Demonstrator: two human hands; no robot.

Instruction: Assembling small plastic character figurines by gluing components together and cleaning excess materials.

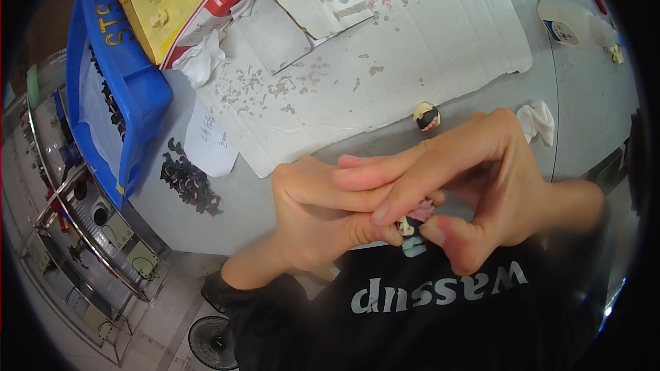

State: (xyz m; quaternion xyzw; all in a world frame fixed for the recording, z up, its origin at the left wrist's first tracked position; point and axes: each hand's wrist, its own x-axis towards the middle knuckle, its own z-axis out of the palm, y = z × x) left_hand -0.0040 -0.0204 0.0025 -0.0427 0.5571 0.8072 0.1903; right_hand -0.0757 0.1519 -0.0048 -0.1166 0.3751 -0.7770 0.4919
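Close to my chest, a small painted figurine (415,222) in pink, cream, black and grey-blue sits between my two hands. My left hand (320,209) pinches it from the left with thumb and fingers. From the other side, the thumb and fingers of my right hand (481,178) press on it, the long fingers crossing over the left ones. Much of the figurine is covered by fingertips. Just beyond the hands, a small round cream, black and pink piece (427,117) rests at the cardboard's near edge.
A white cardboard sheet (447,41) with grey spots covers the table (247,199). At left are a blue bin (155,93), black-and-pink small parts (185,182) and a paper slip (210,137). Cream pieces lie on a yellow surface (182,0). Tissue (536,122) and a bottle (574,22) lie right.
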